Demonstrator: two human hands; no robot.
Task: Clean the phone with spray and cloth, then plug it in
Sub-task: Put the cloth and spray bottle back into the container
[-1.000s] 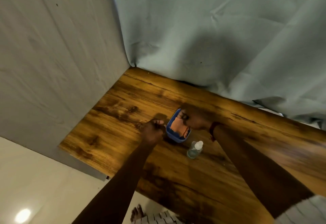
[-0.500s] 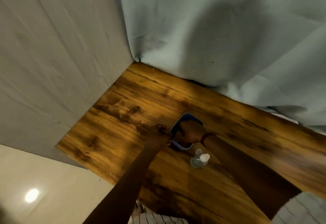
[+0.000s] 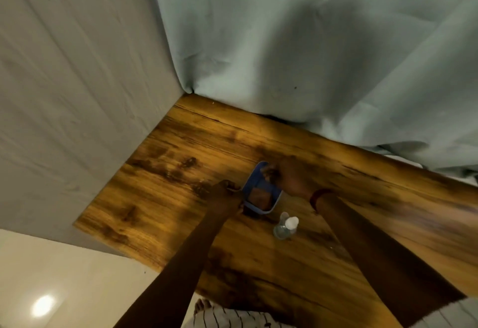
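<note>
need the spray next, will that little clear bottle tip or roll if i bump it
The spray bottle looks small, clear plastic and upright, so probably light and easy to tip. Its round body would likely roll on the smooth wooden table once down.

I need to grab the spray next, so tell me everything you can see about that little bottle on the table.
The spray bottle is small, clear and looks like plastic, with a white top. It stands on the wooden table, apart from the blue-rimmed phone beyond it. It sits between the two forearms, and nothing touches it. Its liquid level cannot be told.
</note>
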